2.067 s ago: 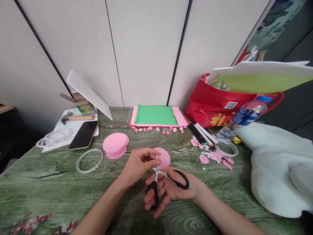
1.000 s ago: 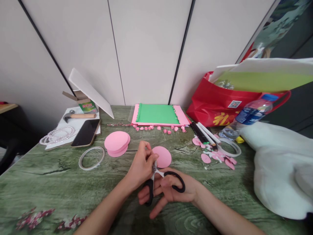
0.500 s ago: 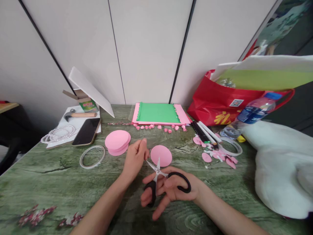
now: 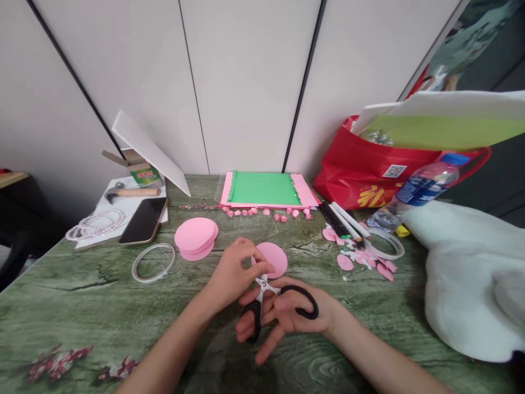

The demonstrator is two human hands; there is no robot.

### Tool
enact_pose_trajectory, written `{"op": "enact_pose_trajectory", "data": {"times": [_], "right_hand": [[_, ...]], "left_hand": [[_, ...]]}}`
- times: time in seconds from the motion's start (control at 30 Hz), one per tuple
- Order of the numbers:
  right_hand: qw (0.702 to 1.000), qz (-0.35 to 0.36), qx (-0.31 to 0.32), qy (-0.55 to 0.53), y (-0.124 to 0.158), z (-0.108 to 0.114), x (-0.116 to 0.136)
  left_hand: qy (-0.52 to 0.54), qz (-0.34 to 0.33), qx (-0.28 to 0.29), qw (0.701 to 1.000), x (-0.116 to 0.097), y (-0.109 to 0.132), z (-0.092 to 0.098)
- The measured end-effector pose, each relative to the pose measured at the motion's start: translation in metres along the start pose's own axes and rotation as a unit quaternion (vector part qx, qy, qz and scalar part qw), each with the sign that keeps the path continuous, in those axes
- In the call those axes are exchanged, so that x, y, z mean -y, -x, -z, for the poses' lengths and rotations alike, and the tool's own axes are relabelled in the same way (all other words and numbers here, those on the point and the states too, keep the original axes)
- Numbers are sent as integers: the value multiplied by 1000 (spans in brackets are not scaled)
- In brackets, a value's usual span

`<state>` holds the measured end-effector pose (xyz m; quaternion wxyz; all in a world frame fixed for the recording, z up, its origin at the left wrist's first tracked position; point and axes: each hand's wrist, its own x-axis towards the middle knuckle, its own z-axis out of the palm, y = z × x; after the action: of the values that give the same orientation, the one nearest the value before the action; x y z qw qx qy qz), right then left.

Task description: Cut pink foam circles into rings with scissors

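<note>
Black-handled scissors (image 4: pixel 263 284) hang on the fingers of my right hand (image 4: pixel 301 312), which lies palm up with the loops around its thumb and fingers. The blades are partly spread. My left hand (image 4: pixel 238 268) is over the blade tips, thumb and index finger curved together in a pinch. What sits between those fingertips, if anything, is hidden. Just behind them a single pink paper circle (image 4: pixel 275 259) lies flat on the table, partly covered by my left fingers. Left of that hand is a stack of pink paper circles (image 4: pixel 194 234).
A tape roll (image 4: pixel 138 273), phone (image 4: pixel 143 220), bead strand (image 4: pixel 92 224) and hammer (image 4: pixel 139 192) are at left. Green paper (image 4: pixel 264 188) lies at the back behind small pink rolls. At right are pens (image 4: pixel 346 221), pink scraps (image 4: pixel 345 262), another tape roll (image 4: pixel 400 249), a bottle (image 4: pixel 429 186) and a red bag (image 4: pixel 344 169).
My left hand has moved right, from beside the scissors' tip to over the blades, and its fingers have changed from a closed fist to a pinch. My right hand has stayed nearly still.
</note>
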<state>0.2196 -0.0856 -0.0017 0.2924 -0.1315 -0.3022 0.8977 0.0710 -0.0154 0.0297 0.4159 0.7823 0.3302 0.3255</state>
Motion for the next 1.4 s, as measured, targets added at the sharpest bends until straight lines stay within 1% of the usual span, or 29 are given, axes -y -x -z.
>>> {"op": "enact_pose_trajectory", "data": {"times": [0.07,0.17,0.33,0.5,0.6,0.7,0.77,0.87,0.93,1.17,1.27,1.33,1.4], "right_hand": [[1000,0,-3,5,-1,0,0],[1000,3,-5,9,-1,1,-1],[1000,-14,-5,20,1,1,-1],[1000,-20,4,19,3,2,0],[1000,-18,3,20,3,3,0],[1000,-18,1,21,4,2,2],[1000,-16,2,18,4,-1,4],[1000,-19,-3,15,6,-3,5],[1000,-23,-7,19,7,-3,6],[999,-25,-16,27,7,-3,7],[999,-27,-17,29,6,-4,8],[999,-24,-17,32,6,-5,8],[999,-21,-17,35,6,-4,7]], "left_hand": [[-19,-13,3,1000,1,1,-1],[-11,-32,35,999,3,2,-1],[45,-42,87,994,6,1,4],[94,-51,115,988,11,0,7],[93,-63,133,985,11,-1,9],[70,-73,148,984,11,-3,15],[59,-74,127,987,12,-5,20],[55,-59,52,995,13,-7,26],[54,-40,17,998,13,-9,27],[93,10,-30,995,10,-8,20],[131,36,-76,988,14,-8,19],[131,33,-112,985,16,-8,18],[107,22,-122,987,17,-8,18]]}}
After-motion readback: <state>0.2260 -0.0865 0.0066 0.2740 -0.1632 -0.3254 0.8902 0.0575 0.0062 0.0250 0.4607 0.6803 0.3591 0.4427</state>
